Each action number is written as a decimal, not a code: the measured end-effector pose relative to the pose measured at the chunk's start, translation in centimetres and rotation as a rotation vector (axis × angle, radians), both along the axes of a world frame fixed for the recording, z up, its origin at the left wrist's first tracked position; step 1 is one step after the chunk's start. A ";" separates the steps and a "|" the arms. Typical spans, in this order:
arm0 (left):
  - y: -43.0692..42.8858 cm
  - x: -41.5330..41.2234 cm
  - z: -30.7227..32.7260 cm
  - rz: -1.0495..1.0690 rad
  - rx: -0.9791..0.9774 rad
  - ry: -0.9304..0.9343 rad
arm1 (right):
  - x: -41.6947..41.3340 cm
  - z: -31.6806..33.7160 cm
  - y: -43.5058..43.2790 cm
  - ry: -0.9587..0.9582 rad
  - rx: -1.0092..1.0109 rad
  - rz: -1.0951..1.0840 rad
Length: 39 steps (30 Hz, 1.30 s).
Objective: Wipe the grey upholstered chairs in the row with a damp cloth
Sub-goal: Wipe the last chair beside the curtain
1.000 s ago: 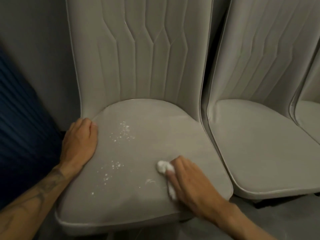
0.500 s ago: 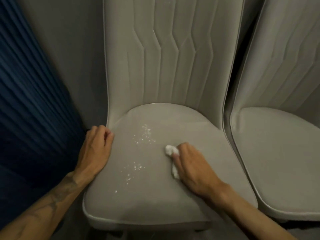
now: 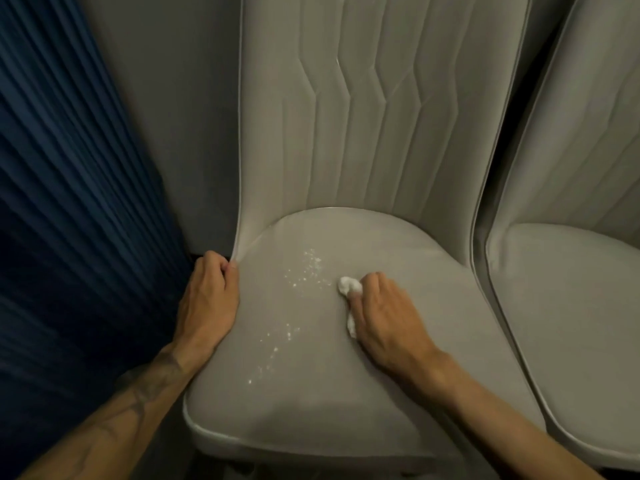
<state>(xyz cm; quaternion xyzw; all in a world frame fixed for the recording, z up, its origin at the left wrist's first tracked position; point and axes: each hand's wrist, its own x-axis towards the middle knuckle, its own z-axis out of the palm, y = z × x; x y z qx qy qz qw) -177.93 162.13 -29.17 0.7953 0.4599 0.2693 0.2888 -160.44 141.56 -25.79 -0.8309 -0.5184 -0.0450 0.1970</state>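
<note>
Head view: the right hand (image 3: 388, 320) had its grip curled round a white cloth (image 3: 347, 285), pressed on the middle of the chair seat (image 3: 311, 403) just beside white specks (image 3: 310, 270), probably to sweep them up; the left hand (image 3: 207, 303) gripped the chair seat at its left edge, likely to steady it.

Left forearm (image 3: 138, 400): I see a dark tattoo (image 3: 152, 382), lines and shading, reaching toward the wrist.
Right forearm (image 3: 491, 410): bare to the frame edge on my feed.
Left hand (image 3: 207, 303): bare.
Right hand (image 3: 388, 323): bare.
</note>
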 end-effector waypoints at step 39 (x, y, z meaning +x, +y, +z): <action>0.5 0.3 -0.9 0.006 -0.045 -0.035 | 7.9 -0.6 13.2 0.203 -0.064 0.024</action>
